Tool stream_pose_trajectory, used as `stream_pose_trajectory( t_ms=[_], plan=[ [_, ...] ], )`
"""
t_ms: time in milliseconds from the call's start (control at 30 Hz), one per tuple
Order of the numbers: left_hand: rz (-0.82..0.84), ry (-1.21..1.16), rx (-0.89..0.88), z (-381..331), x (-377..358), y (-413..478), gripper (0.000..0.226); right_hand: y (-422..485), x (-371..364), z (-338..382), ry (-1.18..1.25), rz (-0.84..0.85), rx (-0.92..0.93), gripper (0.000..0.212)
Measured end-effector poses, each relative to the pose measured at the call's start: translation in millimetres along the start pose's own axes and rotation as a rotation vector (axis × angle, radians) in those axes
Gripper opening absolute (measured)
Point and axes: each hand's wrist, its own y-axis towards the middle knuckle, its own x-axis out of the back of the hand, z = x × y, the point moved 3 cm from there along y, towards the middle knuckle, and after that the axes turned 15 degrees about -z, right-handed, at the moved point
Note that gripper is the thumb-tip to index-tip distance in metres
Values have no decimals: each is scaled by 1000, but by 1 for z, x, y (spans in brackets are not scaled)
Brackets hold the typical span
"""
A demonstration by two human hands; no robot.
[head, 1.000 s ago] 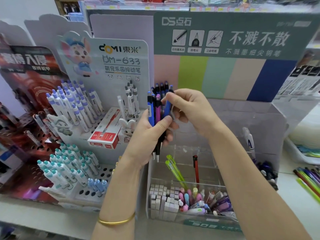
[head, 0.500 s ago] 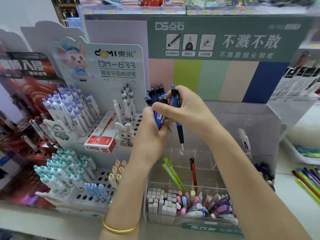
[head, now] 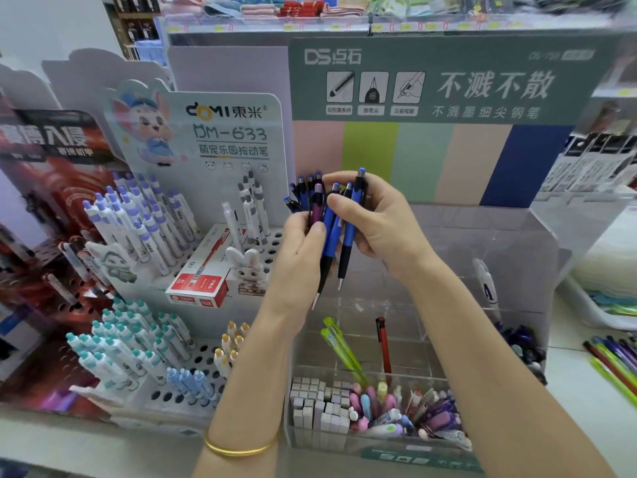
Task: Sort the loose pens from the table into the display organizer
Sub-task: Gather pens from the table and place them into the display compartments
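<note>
Right fingers point(head: 344, 203) pinch blue pen point(head: 349, 243) near its top, tip down. Right hand point(head: 379, 222) sits just beside left hand point(head: 301, 246), whose fingers curl round pen bundle point(head: 315, 207), blue and purple, upright. Both are held above clear display organizer point(head: 499, 257), with two green pens point(head: 339, 346) and red pen point(head: 383, 343) in a middle compartment. Loose pens point(head: 613, 363) lie on desk point(head: 572, 401), far right.

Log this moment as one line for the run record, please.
left hand: grips pen bundle | right hand: pinches blue pen | organizer: green pens, red pen inside | blue pen: not placed
</note>
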Motion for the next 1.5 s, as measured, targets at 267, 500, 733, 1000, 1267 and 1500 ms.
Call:
stream_pose_trajectory(
  t_ms=[267,500,733,1000,1267,1500],
  plan=[
    [1,-31,61,3,0,6,7,11,4,-2,14,-72,40,11],
    [-226,93,-63,6,23,21,11,48,21,23,-84,-406,334,9],
    [-201,2,26,8,22,18,14,63,-21,23,-643,-263,593,6],
    [-188,-50,78,6,21,17,14,71,-44,3,-939,-95,431,12],
    [-97,-120,44,10,22,19,18,43,-14,3,-693,-210,358,39],
    [201,-23,0,4,1,10,17,14,0,-5,-293,210,-71,14]
  ],
)
